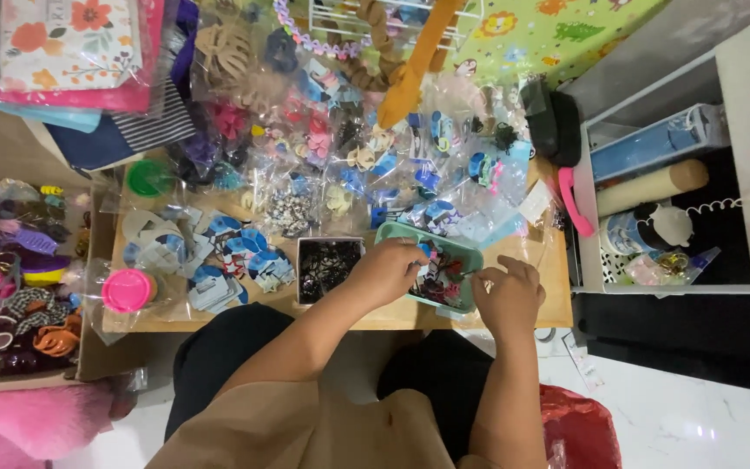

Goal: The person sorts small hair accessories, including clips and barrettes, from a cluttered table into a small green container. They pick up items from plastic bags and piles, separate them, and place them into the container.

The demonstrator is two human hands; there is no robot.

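Fingers (410, 257) of both hands pinch small pieces inside green tray (470, 257), beside black-filled box (304, 271).

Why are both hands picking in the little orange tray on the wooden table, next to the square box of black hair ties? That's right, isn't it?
Not quite: the tray is green, not orange. The head view shows the left hand and the right hand both at that green tray on the wooden table, beside the square box of black hair ties.
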